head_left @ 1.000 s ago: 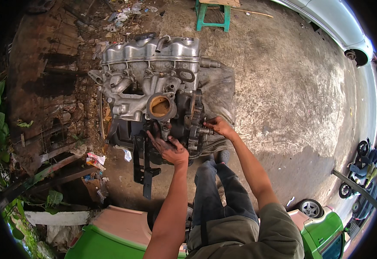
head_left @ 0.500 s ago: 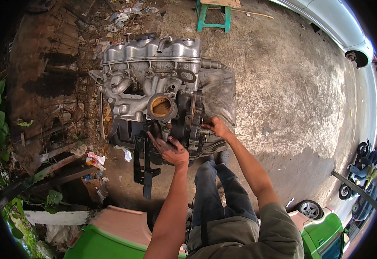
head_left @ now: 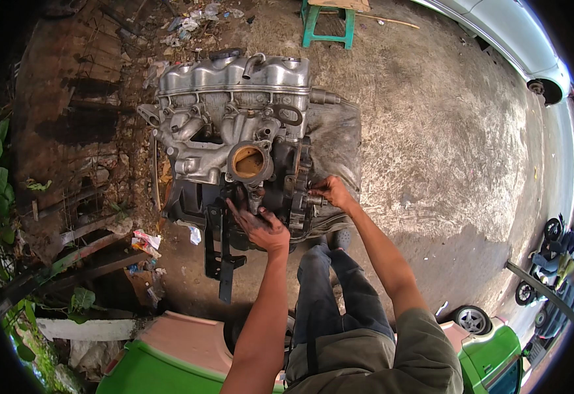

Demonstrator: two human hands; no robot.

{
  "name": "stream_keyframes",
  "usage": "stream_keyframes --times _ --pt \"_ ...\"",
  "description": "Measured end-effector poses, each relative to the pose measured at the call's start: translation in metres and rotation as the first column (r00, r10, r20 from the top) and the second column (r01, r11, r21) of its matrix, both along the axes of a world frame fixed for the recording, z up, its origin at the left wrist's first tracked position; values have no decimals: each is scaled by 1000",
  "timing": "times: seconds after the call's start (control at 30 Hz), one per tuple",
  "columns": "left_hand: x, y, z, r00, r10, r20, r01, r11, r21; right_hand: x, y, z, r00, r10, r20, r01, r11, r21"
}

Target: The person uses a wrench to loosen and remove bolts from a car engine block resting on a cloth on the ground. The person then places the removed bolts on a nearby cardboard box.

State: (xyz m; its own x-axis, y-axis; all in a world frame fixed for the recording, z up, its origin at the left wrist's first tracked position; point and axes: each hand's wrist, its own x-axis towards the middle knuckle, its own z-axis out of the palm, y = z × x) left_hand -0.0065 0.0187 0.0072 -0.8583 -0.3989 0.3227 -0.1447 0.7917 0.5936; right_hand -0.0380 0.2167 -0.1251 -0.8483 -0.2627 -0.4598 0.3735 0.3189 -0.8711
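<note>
A metal car engine (head_left: 241, 88) stands in front of me, its ribbed silver cover on the far side. A round intake opening (head_left: 249, 161), brownish inside, faces up on the near side. My left hand (head_left: 265, 230), smeared with grease, lies against the dark lower parts just below this opening, thumb and fingers apart. Beside it a black metal bracket (head_left: 218, 249) juts toward me. My right hand (head_left: 336, 192) is at the engine's right end, fingertips pinched by a short metal stub (head_left: 314, 199); what they hold is too small to make out.
Under the engine's right side lies a grey, stained sheet (head_left: 339, 141). A green stool (head_left: 327, 25) stands beyond. Litter and planks (head_left: 90, 243) line the left. A green vehicle (head_left: 162, 361) is close below, a pale car (head_left: 497, 33) at upper right, and a loose wheel (head_left: 472, 319) at lower right.
Both hands keep nearly the same places on the engine. The whole view has shifted very slightly; the right fingers have barely moved.
</note>
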Motion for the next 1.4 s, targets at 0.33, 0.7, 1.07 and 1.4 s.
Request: stream_keyframes --times 0.33,0.7,1.07,1.4 --pt "0 0 0 1000 6 6 -6 1000 4 -8 1 6 992 124 -15 -120 976 183" --pt "-1 -1 -1 1000 8 -26 -9 999 -52 -10 7 12 977 207 -40 -200 970 136" --pt "-1 0 -2 999 -6 -38 4 999 -35 -5 5 -17 971 189 -146 -168 975 147" --pt "0 -1 -4 999 2 -37 -2 1000 -20 -7 5 -6 975 210 -76 -199 970 137"
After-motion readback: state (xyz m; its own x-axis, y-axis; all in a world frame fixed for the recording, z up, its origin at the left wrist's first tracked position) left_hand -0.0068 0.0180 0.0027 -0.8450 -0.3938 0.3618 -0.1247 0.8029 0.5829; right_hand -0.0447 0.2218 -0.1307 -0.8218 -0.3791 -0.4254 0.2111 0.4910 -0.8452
